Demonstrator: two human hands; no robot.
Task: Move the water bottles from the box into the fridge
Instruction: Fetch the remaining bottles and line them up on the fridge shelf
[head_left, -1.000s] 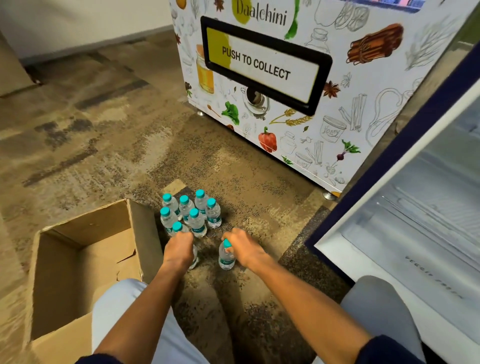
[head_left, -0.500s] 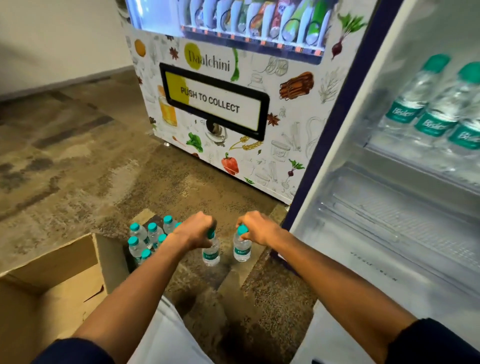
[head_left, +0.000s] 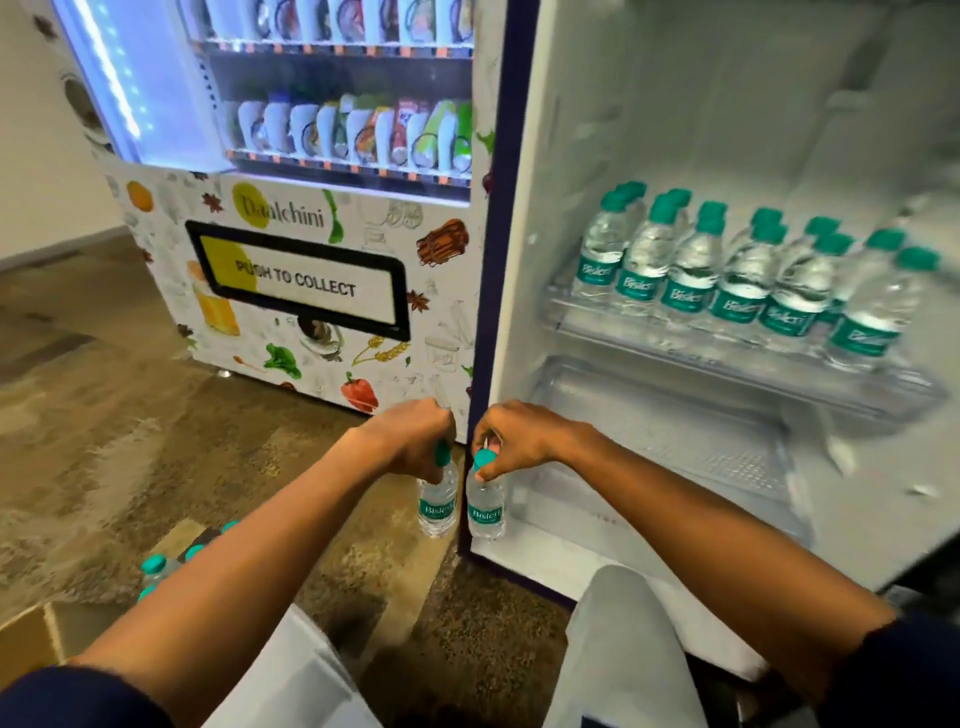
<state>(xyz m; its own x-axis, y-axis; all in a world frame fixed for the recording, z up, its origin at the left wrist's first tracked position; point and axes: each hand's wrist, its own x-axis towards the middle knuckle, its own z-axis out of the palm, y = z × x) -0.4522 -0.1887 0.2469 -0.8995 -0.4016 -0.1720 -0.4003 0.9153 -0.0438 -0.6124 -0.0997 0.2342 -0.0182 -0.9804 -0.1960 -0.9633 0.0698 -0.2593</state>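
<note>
My left grip (head_left: 415, 441) is clamped on one bottle (head_left: 438, 506) by its cap, my right grip (head_left: 511, 439) on another (head_left: 485, 506); both hang upright at the open fridge (head_left: 675, 130), below its stocked shelf (head_left: 727, 358).

Indoor light was even and fairly bright. Strongest source was the cold blue-white strip in the vending machine (head_left: 332, 171) window, blown out at upper left. The fridge (head_left: 727, 130) interior read bright white, washed out, little shadow detail. Soft dark shadows fell on the carpet (head_left: 104, 441) under the arms. Motion blur smeared the shelf bottles (head_left: 753, 275) at right. Wide-angle bending showed at edges; corners soft.
</note>
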